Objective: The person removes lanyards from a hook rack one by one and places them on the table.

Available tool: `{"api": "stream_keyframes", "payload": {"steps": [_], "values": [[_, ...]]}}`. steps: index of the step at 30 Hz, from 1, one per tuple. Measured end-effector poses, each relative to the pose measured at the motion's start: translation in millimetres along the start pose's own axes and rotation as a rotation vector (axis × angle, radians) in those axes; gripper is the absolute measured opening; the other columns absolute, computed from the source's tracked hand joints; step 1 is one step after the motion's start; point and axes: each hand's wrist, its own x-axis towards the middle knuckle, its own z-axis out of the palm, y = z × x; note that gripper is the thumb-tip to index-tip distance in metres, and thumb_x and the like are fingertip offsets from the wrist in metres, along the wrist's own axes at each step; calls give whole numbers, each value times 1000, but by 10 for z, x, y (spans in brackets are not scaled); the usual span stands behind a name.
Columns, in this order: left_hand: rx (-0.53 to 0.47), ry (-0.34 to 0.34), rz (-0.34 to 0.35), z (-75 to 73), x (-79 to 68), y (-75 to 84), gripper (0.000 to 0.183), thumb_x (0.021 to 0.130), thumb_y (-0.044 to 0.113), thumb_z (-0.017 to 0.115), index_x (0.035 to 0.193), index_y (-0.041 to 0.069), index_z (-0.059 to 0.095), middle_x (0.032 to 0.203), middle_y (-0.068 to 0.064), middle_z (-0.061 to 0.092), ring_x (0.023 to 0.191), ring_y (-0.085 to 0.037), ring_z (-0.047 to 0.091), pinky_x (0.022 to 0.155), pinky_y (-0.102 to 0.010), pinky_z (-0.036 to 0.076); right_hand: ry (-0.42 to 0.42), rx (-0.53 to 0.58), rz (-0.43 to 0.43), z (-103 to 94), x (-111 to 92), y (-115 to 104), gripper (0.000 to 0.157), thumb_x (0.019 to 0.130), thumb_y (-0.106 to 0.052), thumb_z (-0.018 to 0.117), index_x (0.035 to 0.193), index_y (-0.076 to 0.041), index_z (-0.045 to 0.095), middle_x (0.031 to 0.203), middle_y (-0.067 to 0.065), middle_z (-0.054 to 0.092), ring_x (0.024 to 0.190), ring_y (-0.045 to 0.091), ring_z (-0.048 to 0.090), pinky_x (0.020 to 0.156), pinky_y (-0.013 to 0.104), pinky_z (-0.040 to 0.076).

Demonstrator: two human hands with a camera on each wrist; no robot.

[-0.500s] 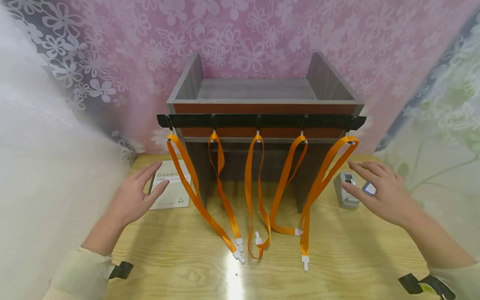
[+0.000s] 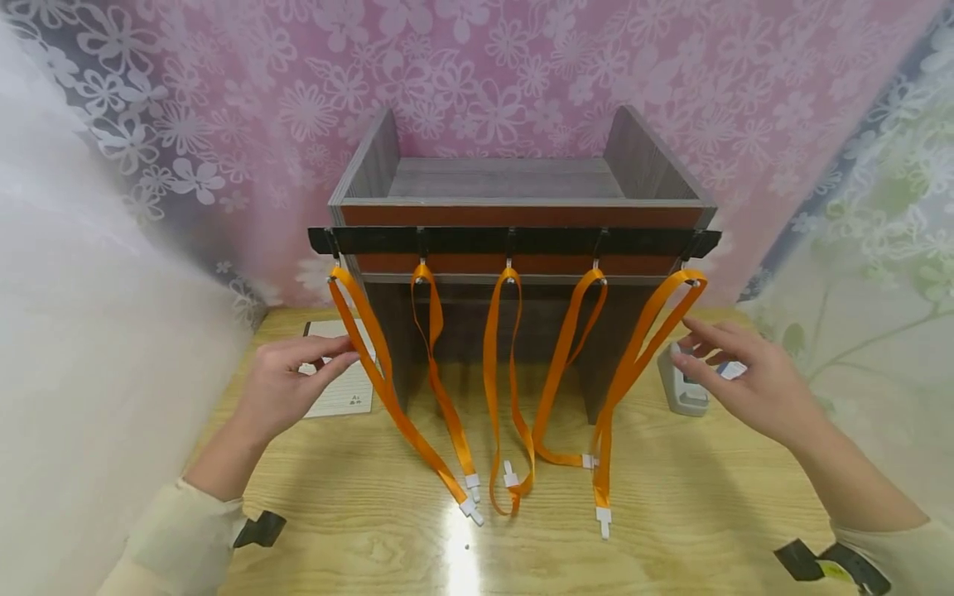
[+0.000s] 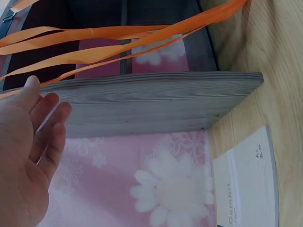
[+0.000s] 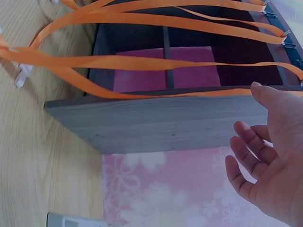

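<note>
Several orange lanyards with white plastic clips hang from the hooks of a black rail. My left hand is beside the leftmost lanyard, thumb and index finger close to its strap. In the left wrist view, the thumb of that hand overlaps the strap's edge; the fingers are loosely bent, with no strap between them. At the other end, my right hand is beside the rightmost lanyard, its index fingertip near the strap. The right wrist view shows that hand holding nothing, thumb and fingers apart.
Behind the lanyards stands a grey wooden shelf unit on a light wood table. A notebook lies behind my left hand. To the right, a grey tape dispenser sits near my right hand. Flowered pink cloth hangs at the back.
My left hand has moved right to the leftmost lanyard, its thumb and fingers drawing closer together. The right hand has shifted slightly left, and its fingers are more bent. The lanyards hang the same.
</note>
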Motion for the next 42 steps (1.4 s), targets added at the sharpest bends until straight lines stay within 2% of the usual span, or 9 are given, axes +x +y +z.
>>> {"api": "stream_keyframes", "payload": {"steps": [4,11,18,20,24,29,35,39,42], "values": [[-20,22,3,36,33,25,30,68,-18,80,94,-2,80,85,-14,78,80,1,70,72,-9,54,33,36,-10,18,21,-8,57,80,5,78,133,-9,65,99,-23,66,84,-10,59,72,5,47],[80,44,-31,107,109,111,22,79,-13,75,97,-2,79,85,-12,77,68,-17,71,68,-9,53,41,36,-3,26,20,-93,58,80,5,79,134,-11,66,100,-29,64,78,-11,59,57,14,42],[194,160,-89,178,178,239,15,78,-2,81,93,0,81,75,-12,77,58,-21,70,64,-4,49,76,65,-47,34,28,-186,56,76,9,79,129,-7,69,98,-30,64,77,-13,60,54,15,41],[228,155,-84,181,200,259,15,78,1,83,92,0,81,76,-12,77,59,-21,71,63,-10,53,95,77,-71,42,40,-201,54,75,10,79,126,-6,71,98,-29,65,78,-12,61,53,14,41],[277,84,-68,159,220,285,16,80,-1,81,96,0,80,83,-11,78,65,-21,74,60,-25,58,127,89,-101,70,61,-213,46,73,10,80,116,-4,75,98,-30,66,78,-12,61,51,15,39],[297,29,-87,134,201,313,20,82,-12,72,96,0,80,79,-9,77,67,-20,73,58,-24,56,135,74,-86,77,62,-213,41,73,10,81,111,-5,77,97,-32,66,77,-12,60,50,15,37],[337,48,-97,215,273,316,11,84,-2,72,88,3,81,74,-9,77,60,-18,71,55,-35,58,156,70,-73,44,41,-241,36,74,9,81,107,-5,78,96,-34,66,77,-13,60,49,15,36],[315,127,-161,243,288,312,8,82,2,76,87,4,82,72,-9,76,56,-19,71,55,-19,55,163,72,-41,62,68,-306,31,77,5,80,105,-8,79,94,-36,65,75,-11,59,47,17,35],[238,207,-281,256,276,305,8,82,4,77,88,4,82,74,-11,77,58,-13,72,59,-6,49,173,80,7,100,115,-366,26,80,1,80,103,-10,80,91,-38,65,72,-10,57,46,18,35]]}}
